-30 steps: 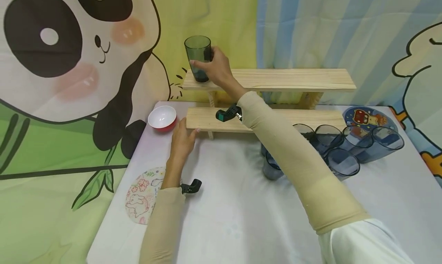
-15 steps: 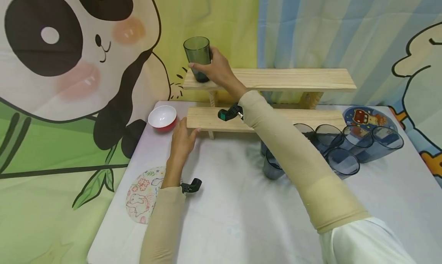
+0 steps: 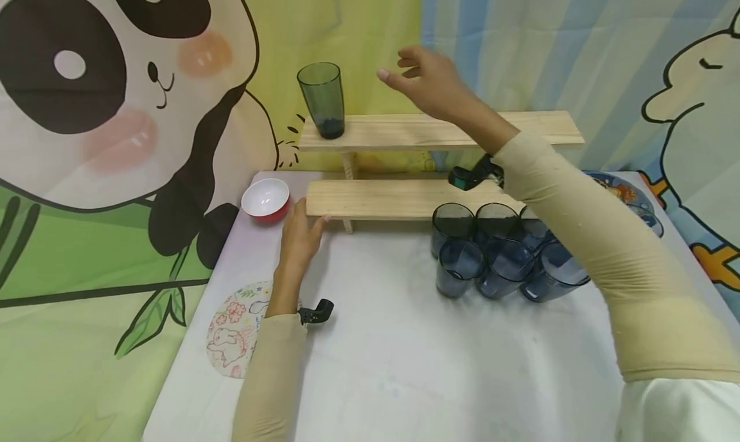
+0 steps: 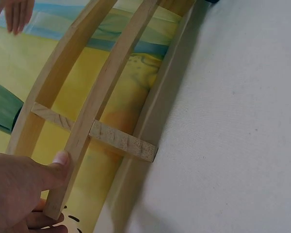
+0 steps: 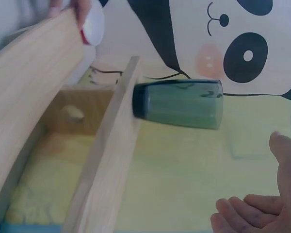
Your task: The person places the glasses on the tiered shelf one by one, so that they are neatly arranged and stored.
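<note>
A tinted drinking glass (image 3: 325, 101) stands upright at the left end of the upper plank of a two-tier wooden shelf (image 3: 462, 126). My right hand (image 3: 430, 82) is in the air to the right of the glass, fingers loosely bent and holding nothing. In the right wrist view, a gap shows between that hand (image 5: 262, 199) and the glass (image 5: 179, 103). My left hand (image 3: 297, 239) grips the left end of the lower plank (image 3: 381, 200). The left wrist view shows its thumb (image 4: 58, 167) on the plank's front edge and fingers round the end.
Several blue-grey glasses (image 3: 459, 268) stand together at the right, before the lower plank. A red bowl with a white inside (image 3: 266, 198) sits left of the shelf. A round patterned mat (image 3: 234, 339) lies at the left, partly under my forearm; a blue one (image 3: 621, 188) lies far right.
My right hand has let go of the glass and moved right, leaving it on the upper plank. The left hand keeps its grip on the lower plank. The view has shifted slightly.
</note>
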Action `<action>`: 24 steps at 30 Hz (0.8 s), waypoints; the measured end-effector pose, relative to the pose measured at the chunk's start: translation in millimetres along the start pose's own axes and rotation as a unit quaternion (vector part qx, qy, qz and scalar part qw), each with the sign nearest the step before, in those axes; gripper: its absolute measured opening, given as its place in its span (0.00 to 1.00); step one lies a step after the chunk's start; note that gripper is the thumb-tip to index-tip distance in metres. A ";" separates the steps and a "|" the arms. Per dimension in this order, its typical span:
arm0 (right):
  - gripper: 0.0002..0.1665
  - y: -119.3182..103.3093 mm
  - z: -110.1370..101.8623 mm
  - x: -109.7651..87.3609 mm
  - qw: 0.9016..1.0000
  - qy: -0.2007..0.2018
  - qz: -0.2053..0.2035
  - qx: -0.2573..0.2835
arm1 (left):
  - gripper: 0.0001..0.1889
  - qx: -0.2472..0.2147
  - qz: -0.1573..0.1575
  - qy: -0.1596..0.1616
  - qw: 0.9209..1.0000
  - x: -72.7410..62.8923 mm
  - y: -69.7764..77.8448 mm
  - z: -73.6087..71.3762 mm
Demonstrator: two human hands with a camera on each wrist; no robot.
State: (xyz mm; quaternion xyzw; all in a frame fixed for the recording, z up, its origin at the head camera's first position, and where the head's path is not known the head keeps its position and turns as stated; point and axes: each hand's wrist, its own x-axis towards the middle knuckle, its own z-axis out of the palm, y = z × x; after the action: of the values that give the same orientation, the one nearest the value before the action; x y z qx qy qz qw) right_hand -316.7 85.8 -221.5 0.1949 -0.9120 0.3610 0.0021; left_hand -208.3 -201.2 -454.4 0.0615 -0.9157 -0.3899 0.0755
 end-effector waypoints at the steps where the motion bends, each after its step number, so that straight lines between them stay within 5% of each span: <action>1: 0.50 5.8 -8.2 -10.2 1.000 -0.002 -0.004 -0.006 | 0.38 -0.001 0.001 0.000 1.000 0.6 0.1 0.2; 6: 0.43 40.8 -38.1 -69.7 1.000 0.003 -0.016 -0.020 | 0.39 -0.007 0.001 -0.008 1.000 0.9 0.6 -0.7; 12: 0.32 79.5 -44.9 -152.5 1.000 0.025 -0.006 0.000 | 0.38 -0.009 0.001 -0.010 1.000 -0.3 -4.6 -7.2; 17: 0.27 104.2 -32.5 -213.1 0.997 0.074 0.019 -0.012 | 0.36 -0.006 0.016 -0.005 1.000 -1.0 -10.7 -15.3; 24: 0.25 132.2 3.5 -271.3 0.981 0.187 0.021 -0.037 | 0.36 -0.002 0.013 -0.008 1.000 -0.7 -15.6 -25.9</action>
State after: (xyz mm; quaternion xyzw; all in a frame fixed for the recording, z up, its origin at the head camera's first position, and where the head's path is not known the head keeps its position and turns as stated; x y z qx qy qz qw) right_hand -112.7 267.2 -350.2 0.1041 -0.9120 0.3573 0.1723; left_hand -202.0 -230.0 -448.0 0.0465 -0.9161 -0.3914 0.0734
